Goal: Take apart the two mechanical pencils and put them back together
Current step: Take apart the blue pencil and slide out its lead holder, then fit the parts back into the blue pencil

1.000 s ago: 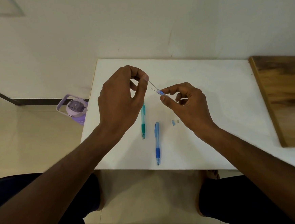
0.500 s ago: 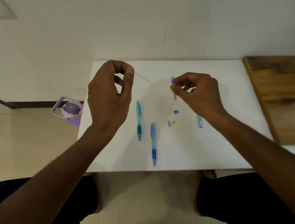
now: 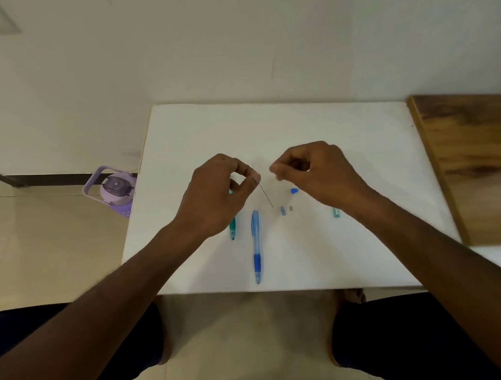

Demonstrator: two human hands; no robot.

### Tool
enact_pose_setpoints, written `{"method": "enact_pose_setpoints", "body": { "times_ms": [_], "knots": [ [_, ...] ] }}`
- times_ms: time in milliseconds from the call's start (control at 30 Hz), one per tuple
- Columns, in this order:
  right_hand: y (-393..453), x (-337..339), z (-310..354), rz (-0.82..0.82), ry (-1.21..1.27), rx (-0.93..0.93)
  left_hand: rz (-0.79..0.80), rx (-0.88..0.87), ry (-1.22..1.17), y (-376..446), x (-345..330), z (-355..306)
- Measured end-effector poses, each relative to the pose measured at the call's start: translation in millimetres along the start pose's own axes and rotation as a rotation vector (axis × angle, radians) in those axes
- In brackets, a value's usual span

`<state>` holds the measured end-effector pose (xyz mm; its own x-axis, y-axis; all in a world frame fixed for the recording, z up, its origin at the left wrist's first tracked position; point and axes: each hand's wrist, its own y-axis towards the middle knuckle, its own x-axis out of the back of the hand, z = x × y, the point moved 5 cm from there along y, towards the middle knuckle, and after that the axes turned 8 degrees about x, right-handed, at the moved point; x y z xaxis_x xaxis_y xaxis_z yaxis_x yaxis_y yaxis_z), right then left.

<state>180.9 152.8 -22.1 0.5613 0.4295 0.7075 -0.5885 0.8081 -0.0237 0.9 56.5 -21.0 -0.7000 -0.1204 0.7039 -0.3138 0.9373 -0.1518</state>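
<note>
My left hand pinches a thin pencil lead between thumb and forefinger; the lead slants down to the right above the white table. My right hand hovers just to its right, fingers curled and fingertips pinched together, and whether they hold anything is hidden. A blue mechanical pencil body lies on the table. A teal pencil body lies partly under my left hand. Loose parts lie near my right hand: a blue cap, a small blue piece, a tiny grey piece and a teal piece.
A wooden board adjoins the table on the right. A purple water bottle stands on the floor left of the table. A wall runs behind the table, and my knees are below its front edge.
Both hands have dropped lower over the table and come closer together. The lead now points down-right. The blue tube seen earlier in my right hand no longer shows.
</note>
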Motion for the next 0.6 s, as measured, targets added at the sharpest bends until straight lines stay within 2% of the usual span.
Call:
{"method": "enact_pose_setpoints", "body": {
  "times_ms": [67,133,267,367,467,533,600],
  "knots": [
    [-4,-12,14,0.169,0.142,0.018,-0.033,0.004,0.001,1,0,-1],
    [-6,-18,17,0.231,0.13,0.06,-0.041,0.01,-0.005,2,0,-2],
    [-6,-18,15,0.208,0.17,0.038,-0.024,0.056,-0.046,4,-2,-2],
    [-7,-21,16,0.19,0.257,0.001,0.0,0.143,-0.165,6,-6,2],
    [-5,-21,14,0.179,0.229,-0.031,-0.013,0.198,-0.203,5,-7,3],
    [-4,-15,11,0.174,0.172,-0.041,-0.056,0.176,-0.124,4,-4,3],
    [-2,-4,7,0.114,0.175,-0.051,-0.045,0.137,0.132,0,-6,5]
  ]
}}
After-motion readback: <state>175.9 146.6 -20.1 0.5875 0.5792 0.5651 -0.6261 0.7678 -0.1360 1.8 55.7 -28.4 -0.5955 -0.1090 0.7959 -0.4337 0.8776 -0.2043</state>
